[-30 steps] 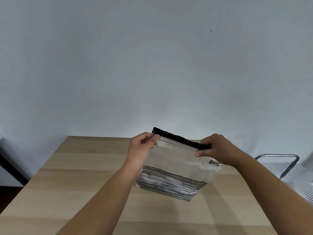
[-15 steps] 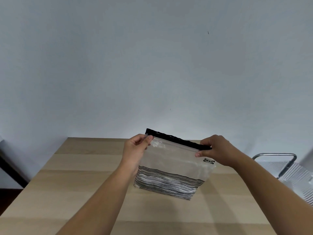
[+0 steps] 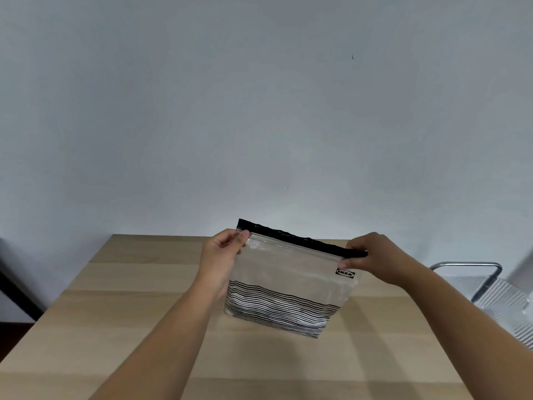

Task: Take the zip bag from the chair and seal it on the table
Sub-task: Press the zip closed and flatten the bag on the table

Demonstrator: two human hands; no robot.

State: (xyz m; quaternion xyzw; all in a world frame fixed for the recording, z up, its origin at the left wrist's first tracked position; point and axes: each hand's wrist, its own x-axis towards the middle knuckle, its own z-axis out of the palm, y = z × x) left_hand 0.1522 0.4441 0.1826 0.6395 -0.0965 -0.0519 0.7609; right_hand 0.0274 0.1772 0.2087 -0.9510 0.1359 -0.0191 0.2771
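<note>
1. Head view: A person holds a clear zip bag (image 3: 291, 281) upright between both hands, its striped bottom edge low over the pale wooden desk (image 3: 138, 307); whether it touches the desk cannot be told.
2. The left hand (image 3: 220, 255) pinches the bag's upper left corner just below the black zip strip (image 3: 300, 241), thumb on the near side.
3. The right hand (image 3: 372, 255) grips the strip's right end, just above the printed logo (image 3: 345, 273).
4. A metal-framed chair (image 3: 490, 290) stands beside the desk's right edge, well apart from the bag.
</note>
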